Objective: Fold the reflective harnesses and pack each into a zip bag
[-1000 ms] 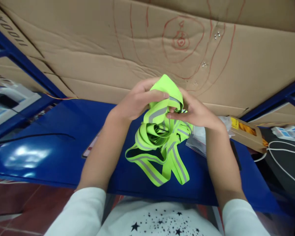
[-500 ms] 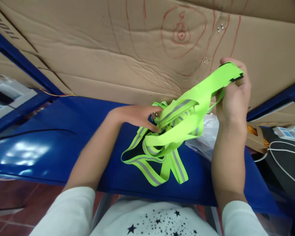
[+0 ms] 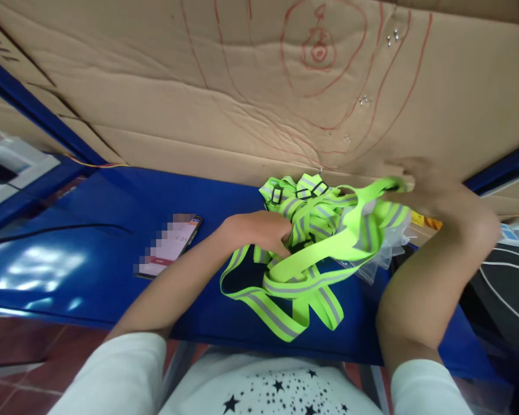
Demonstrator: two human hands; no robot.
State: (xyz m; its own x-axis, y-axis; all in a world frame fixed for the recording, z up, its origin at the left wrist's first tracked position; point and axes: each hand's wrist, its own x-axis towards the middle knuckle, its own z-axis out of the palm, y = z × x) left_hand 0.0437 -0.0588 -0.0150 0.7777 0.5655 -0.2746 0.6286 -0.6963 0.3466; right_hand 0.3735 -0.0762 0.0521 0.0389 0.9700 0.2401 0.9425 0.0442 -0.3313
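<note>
A tangle of neon-green reflective straps (image 3: 311,242) with grey stripes and black buckles lies on the blue table (image 3: 90,242). My left hand (image 3: 259,230) presses into the middle of the tangle, fingers curled around some straps. My right hand (image 3: 436,187) is blurred at the right, holding one end of a strap low over the table beside the cardboard. Loops of strap hang over the table's near edge.
A large brown cardboard sheet (image 3: 199,86) with red pen marks stands behind the table. A phone (image 3: 170,245) lies on the table to the left. Clear plastic bags (image 3: 383,259), a small yellow-brown box (image 3: 424,222) and white cables (image 3: 508,276) sit at the right.
My right hand pulled a strap end up and right, then dropped it down toward the table. The left hand stayed in the tangle. The phone came into view.
</note>
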